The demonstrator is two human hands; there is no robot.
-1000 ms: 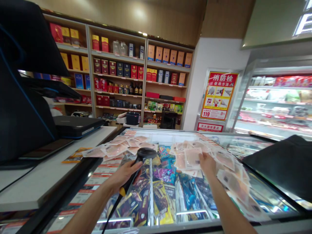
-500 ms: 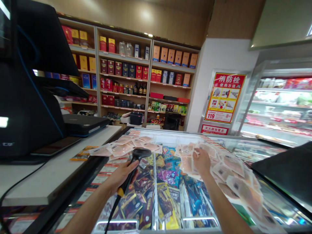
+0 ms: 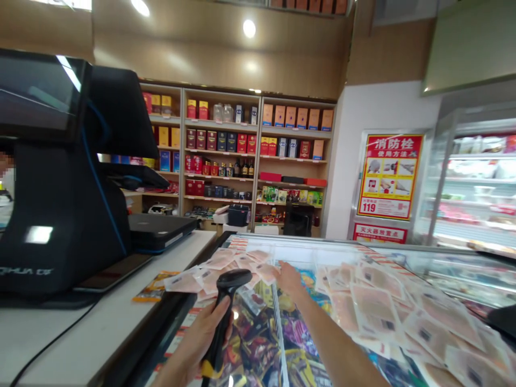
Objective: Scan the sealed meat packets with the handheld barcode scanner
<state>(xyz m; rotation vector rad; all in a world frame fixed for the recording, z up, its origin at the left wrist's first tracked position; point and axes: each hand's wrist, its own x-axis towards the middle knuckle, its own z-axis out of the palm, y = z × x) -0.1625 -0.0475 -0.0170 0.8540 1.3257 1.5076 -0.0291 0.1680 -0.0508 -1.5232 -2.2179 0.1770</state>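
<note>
My left hand (image 3: 213, 325) is wrapped around the handle of a black barcode scanner (image 3: 231, 282). The scanner's head is up, beside a pile of flat clear packets (image 3: 217, 260) with pinkish contents. At the right edge of that pile is my right hand (image 3: 289, 278), its fingertips by a packet (image 3: 266, 273). Blur and the angle hide whether the fingers grip it. A larger spread of similar packets (image 3: 374, 312), some with small dark printed squares, lies to the right on the glass freezer top (image 3: 294, 252).
Colourful wrapped goods (image 3: 258, 333) show through the freezer glass. At the left, a black checkout terminal (image 3: 60, 215) stands on a white counter (image 3: 52, 333), with an orange packet (image 3: 155, 286) at the counter's edge. Shelves of boxes (image 3: 217, 142) line the back wall.
My right hand has left the right-hand spread of packets and moved left to the other pile. The scanner stays in my left hand. The view has tilted up and shifted left.
</note>
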